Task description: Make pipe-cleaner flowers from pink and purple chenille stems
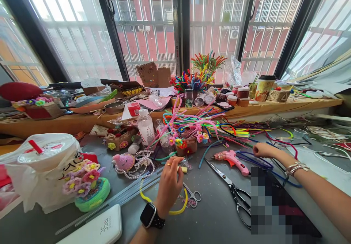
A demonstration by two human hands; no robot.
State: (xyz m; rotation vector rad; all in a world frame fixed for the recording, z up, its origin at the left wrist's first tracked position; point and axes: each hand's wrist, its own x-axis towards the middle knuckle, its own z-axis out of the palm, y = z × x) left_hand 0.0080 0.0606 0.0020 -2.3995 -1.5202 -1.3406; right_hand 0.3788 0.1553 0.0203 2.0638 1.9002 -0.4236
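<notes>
Above the grey table, my left hand is bent with its fingers drawn together. A short pale yellow piece shows at its thumb and index finger; what it is stays unclear. A yellow pipe cleaner curves on the table behind that wrist, close to small scissors. Further right, my right hand has curled fingers among dark blue pipe cleaners; its fingertips are hidden, so I cannot tell what they hold. Between the hands lie a pink glue gun and large black-handled scissors.
Colourful pipe cleaners are heaped behind, beside a plastic bottle. A bagged drink cup, a fuzzy flower pot, a pearl string and a white power bank occupy the left. Jars line the window ledge.
</notes>
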